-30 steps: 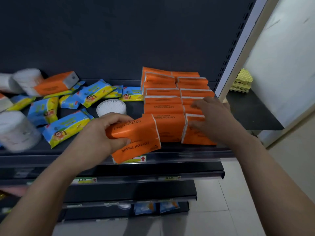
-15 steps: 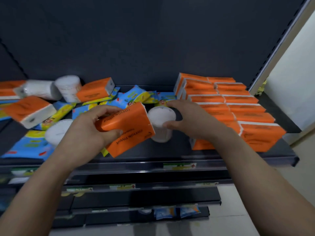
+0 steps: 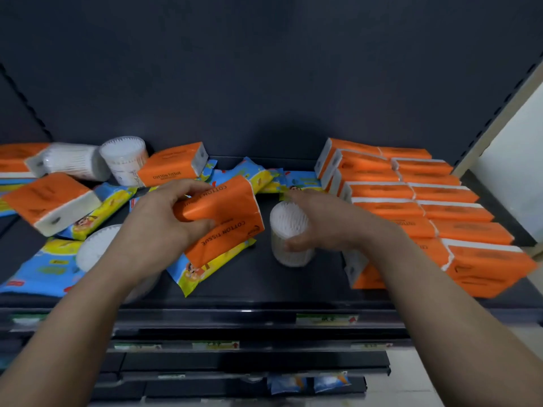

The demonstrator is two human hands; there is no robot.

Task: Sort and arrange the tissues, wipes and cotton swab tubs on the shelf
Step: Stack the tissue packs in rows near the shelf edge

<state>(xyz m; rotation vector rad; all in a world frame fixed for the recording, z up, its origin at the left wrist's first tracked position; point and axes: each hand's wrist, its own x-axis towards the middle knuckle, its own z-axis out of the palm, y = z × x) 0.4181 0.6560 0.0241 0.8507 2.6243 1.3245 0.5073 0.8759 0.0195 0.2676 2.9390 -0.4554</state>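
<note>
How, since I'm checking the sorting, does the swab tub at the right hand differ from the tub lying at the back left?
The held tub stands upright on the middle of the shelf; the back-left tub lies on its side. The right hand grips the held tub with curled fingers; nothing holds the back-left tub, which lies beside an orange tissue pack. Both are clear tubs of white cotton swabs.

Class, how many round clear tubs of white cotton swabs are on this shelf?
4 round clear cotton-swab tubs: one held in the right hand, one half behind the left hand, two at back left, one lying, one standing. Others may be hidden.
</note>
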